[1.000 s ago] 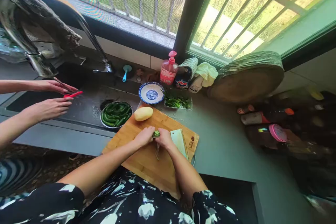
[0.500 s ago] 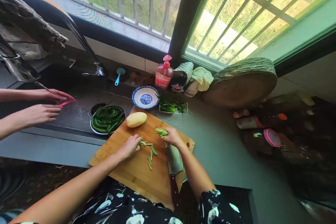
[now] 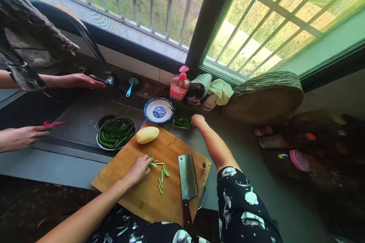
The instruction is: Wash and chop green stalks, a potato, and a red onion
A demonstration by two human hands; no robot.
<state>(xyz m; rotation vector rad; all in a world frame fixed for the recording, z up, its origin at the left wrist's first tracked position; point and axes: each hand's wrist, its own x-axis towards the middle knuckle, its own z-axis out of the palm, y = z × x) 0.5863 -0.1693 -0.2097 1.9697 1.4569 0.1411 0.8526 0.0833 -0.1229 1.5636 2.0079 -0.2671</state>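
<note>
Waiting in a bowl (image 3: 115, 133) are whole green peppers; the left hand (image 3: 138, 169), fingers loosely spread, touches cut pepper strips (image 3: 160, 169) on the cutting board (image 3: 131, 186); cleaver (image 3: 187, 176) down; right hand (image 3: 197, 120), curled, grip unclear, over the tray (image 3: 182, 122).

This is a home kitchen. A grey tabletop (image 3: 242, 152) runs under barred windows (image 3: 159, 3) that look out on sunlit grass, and a dark sunken sink (image 3: 76, 117) with a curved metal tap (image 3: 94, 51) is set into it. A rectangular bamboo chopping board (image 3: 148, 193) carries a steel cleaver with a dark handle (image 3: 187, 182), a pale yellow potato (image 3: 147, 135) and cut green strips (image 3: 161, 169). Nearby stand a round metal bowl of green peppers (image 3: 115, 133), a blue-and-white patterned ceramic dish (image 3: 158, 110), a pink pump bottle of dish soap (image 3: 178, 87) and a thick round wooden chopping block (image 3: 268, 95) leaning against the wall.
</note>
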